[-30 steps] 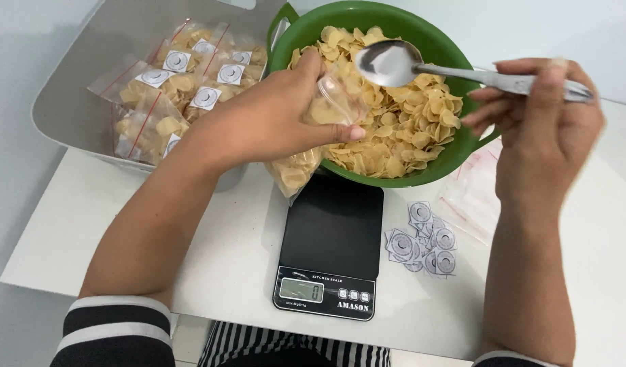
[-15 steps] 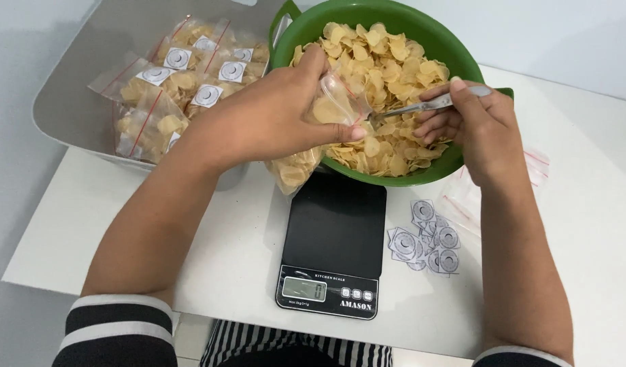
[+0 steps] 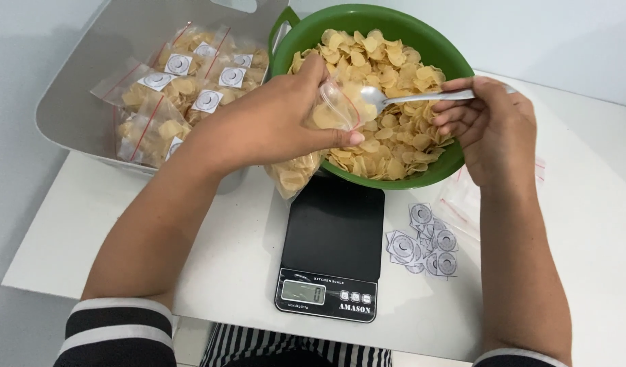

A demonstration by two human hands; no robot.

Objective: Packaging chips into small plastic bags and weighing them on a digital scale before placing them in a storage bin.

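My left hand [image 3: 272,119] grips a clear plastic bag [image 3: 301,170] partly filled with pale yellow chips, its mouth held open at the rim of a green bowl [image 3: 394,178]. The bowl is heaped with the same chips [image 3: 394,129]. My right hand [image 3: 493,126] holds a metal spoon [image 3: 394,98] by its handle, the spoon's bowl at the bag's mouth. A black digital kitchen scale [image 3: 333,248] lies on the white table just below the bag.
A grey tub [image 3: 89,88] at the left holds several sealed chip bags with round stickers [image 3: 184,85]. Loose round stickers [image 3: 425,241] lie right of the scale. Empty clear bags [image 3: 462,197] lie under my right forearm. The table's front edge is near.
My right hand dipped the spoon into the chips in the bowl, then brought it to the bag's mouth. My left hand kept the bag at the bowl's rim.
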